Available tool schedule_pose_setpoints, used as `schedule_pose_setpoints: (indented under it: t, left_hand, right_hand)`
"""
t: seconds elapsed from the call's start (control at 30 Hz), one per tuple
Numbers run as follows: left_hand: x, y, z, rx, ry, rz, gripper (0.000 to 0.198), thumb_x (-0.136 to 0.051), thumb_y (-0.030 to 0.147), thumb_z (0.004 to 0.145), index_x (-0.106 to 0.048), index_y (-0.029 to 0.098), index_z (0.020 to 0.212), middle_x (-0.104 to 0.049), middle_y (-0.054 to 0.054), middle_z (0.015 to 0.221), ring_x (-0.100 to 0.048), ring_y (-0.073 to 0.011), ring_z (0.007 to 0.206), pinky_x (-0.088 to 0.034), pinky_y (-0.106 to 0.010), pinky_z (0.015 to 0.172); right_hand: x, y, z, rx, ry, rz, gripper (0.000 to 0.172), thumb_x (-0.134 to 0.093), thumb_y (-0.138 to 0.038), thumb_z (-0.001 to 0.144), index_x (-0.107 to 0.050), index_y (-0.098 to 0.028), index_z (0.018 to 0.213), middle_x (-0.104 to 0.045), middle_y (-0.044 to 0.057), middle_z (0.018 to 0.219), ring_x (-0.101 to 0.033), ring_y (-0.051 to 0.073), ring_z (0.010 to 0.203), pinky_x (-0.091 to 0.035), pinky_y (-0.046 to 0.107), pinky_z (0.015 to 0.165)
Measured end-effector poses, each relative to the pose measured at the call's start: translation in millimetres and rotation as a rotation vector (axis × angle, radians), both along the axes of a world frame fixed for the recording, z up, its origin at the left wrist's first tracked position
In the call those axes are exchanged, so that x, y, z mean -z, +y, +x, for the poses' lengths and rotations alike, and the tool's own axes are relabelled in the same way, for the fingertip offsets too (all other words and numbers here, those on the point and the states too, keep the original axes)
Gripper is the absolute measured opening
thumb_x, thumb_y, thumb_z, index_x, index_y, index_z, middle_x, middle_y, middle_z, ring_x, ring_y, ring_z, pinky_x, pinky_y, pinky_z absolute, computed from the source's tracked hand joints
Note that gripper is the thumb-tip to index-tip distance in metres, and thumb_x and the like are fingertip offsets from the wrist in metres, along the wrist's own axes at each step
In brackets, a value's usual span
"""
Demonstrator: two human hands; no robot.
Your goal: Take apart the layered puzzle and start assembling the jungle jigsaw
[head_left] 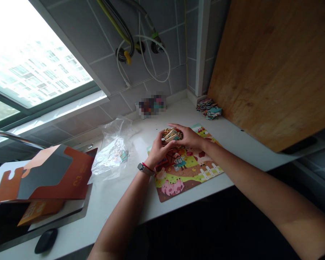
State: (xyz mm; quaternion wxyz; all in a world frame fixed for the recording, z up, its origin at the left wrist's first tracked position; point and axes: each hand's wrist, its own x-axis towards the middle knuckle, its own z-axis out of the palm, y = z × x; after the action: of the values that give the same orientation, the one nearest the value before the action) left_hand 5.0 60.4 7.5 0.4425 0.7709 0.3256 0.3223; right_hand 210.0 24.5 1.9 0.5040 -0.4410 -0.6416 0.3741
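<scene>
My left hand (157, 148), with a watch and a red band at the wrist, curls around the near left side of a heap of jigsaw pieces (172, 135). From the right, my right hand (191, 138) cups the same heap, so the pieces are enclosed between both palms. Pale edges of the pieces show on top; their pictures are mostly hidden. Under the hands lies a farm jigsaw puzzle (189, 177) with a pink pig, a farmer and a white fence. The hands cover its upper left part.
Stacked jigsaw pieces (209, 109) stand in the back corner beside a wooden board (271, 65). A clear plastic bag (112, 153) lies left of the puzzle. Farther left are an open orange box (67, 177) and a black mouse (46, 241). A blurred item (151, 105) leans at the wall.
</scene>
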Motion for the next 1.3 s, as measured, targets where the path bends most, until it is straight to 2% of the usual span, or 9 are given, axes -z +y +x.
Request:
schedule_pose_setpoints:
  t: [0.13,0.27,0.37,0.5,0.63,0.83,1.0,1.1,1.3]
  left_hand:
    - [4.3,2,-2,0.013,0.022,-0.026,0.079,-0.086,0.053,0.076,-0.048,0.024,0.14,-0.068,-0.011,0.128,-0.07,-0.0266,0.109,-0.059,-0.036,0.088]
    - [-0.7,4,-7,0.04,0.134,0.062,0.07,-0.085,0.053,0.078,-0.053,0.024,0.133,-0.072,-0.007,0.117,-0.071,-0.0259,0.104,-0.057,-0.037,0.09]
    - [-4.2,3,-9,0.014,0.188,0.155,0.063,-0.083,0.053,0.08,-0.057,0.022,0.128,-0.071,-0.007,0.119,-0.068,-0.0267,0.108,-0.054,-0.039,0.095]
    - [-2.8,3,-9,-0.008,0.189,0.196,0.066,-0.083,0.053,0.08,-0.055,0.022,0.131,-0.067,-0.009,0.126,-0.065,-0.0285,0.117,-0.051,-0.041,0.101]
    - [1.0,5,-10,0.031,0.199,0.163,0.079,-0.086,0.053,0.076,-0.051,0.023,0.139,-0.066,-0.011,0.13,-0.065,-0.0294,0.118,-0.051,-0.042,0.102]
    - [0.4,15,-19,0.081,0.243,0.154,0.086,-0.091,0.052,0.07,-0.051,0.022,0.14,-0.066,-0.014,0.133,-0.065,-0.0324,0.121,-0.051,-0.045,0.104]
    - [-0.5,12,-20,0.115,0.184,0.096,0.096,-0.092,0.051,0.068,-0.044,0.023,0.147,-0.062,-0.016,0.139,-0.062,-0.0347,0.127,-0.05,-0.048,0.108]
    - [2.1,5,-14,0.097,0.069,0.068,0.103,-0.091,0.051,0.07,-0.035,0.026,0.153,-0.056,-0.016,0.145,-0.061,-0.0333,0.129,-0.049,-0.047,0.11]
    - [4.1,-4,-4,0.024,0.019,0.068,0.088,-0.087,0.048,0.077,-0.041,0.026,0.149,-0.061,-0.013,0.14,-0.064,-0.0297,0.124,-0.05,-0.045,0.109]
  right_hand:
    - [-1.9,-4,-2,-0.051,-0.03,0.004,0.097,-0.09,-0.03,0.069,-0.047,-0.028,0.155,-0.066,0.009,0.14,-0.067,0.029,0.123,-0.05,0.044,0.111]
    - [-4.8,-7,-1,-0.084,-0.119,-0.014,0.107,-0.091,-0.027,0.065,-0.04,-0.03,0.16,-0.069,0.008,0.135,-0.068,0.028,0.117,-0.052,0.041,0.106]
    - [-7.4,-9,-1,-0.091,-0.177,-0.005,0.107,-0.091,-0.026,0.065,-0.041,-0.028,0.159,-0.068,0.01,0.135,-0.068,0.029,0.116,-0.052,0.04,0.106]
    - [-7.9,-9,0,-0.12,-0.21,-0.018,0.104,-0.089,-0.029,0.069,-0.038,-0.026,0.16,-0.067,0.012,0.136,-0.069,0.029,0.115,-0.052,0.041,0.104]
    - [-4.5,-8,1,-0.114,-0.222,-0.011,0.108,-0.091,-0.031,0.066,-0.037,-0.026,0.159,-0.066,0.012,0.138,-0.069,0.029,0.117,-0.052,0.039,0.103]
    - [-0.6,-5,1,-0.124,-0.168,-0.031,0.087,-0.093,-0.028,0.061,-0.058,-0.026,0.141,-0.074,0.007,0.122,-0.071,0.027,0.108,-0.054,0.035,0.096]
    - [-0.8,-5,2,-0.13,-0.144,-0.049,0.086,-0.096,-0.031,0.056,-0.061,-0.025,0.134,-0.073,0.007,0.124,-0.071,0.027,0.109,-0.054,0.035,0.096]
    - [-1.5,-5,3,-0.142,-0.175,-0.06,0.079,-0.095,-0.034,0.061,-0.061,-0.025,0.132,-0.074,0.007,0.12,-0.072,0.027,0.104,-0.055,0.035,0.093]
    - [-6.4,-7,1,-0.133,-0.257,0.003,0.064,-0.088,-0.034,0.071,-0.062,-0.021,0.128,-0.074,0.009,0.119,-0.072,0.028,0.105,-0.055,0.035,0.091]
